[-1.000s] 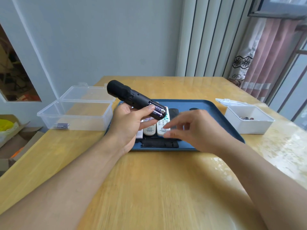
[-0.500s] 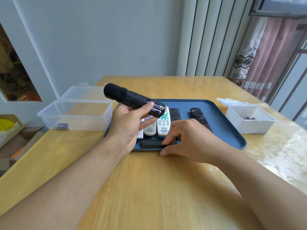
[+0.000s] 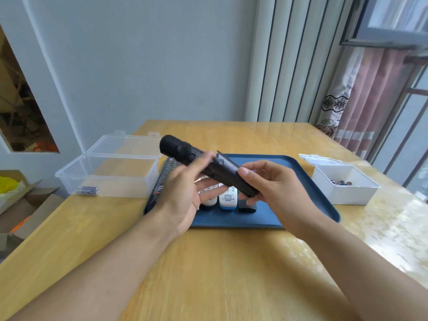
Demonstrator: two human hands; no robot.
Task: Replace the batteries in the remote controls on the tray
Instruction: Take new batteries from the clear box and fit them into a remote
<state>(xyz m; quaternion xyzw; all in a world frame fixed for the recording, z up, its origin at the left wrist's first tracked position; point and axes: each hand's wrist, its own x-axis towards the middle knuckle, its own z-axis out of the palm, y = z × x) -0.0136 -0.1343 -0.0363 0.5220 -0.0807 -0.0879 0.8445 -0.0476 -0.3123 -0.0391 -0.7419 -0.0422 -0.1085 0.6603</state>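
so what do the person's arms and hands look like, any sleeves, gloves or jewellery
Both forearms are bare right to the frame's lower edge; no sleeve shows. The left hand and the right hand wear no gloves, and no rings, watch or bracelet show on the visible fingers and wrists. The one nail plainly seen, on the right thumb, is short and unpainted.

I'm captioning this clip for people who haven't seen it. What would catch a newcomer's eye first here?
First, the two hands meeting above the blue tray: the left hand holds a black microphone-shaped remote, and the right hand holds a black battery cover against it. Next come the clear plastic box with batteries on the left and the white box on the right of the wooden table.
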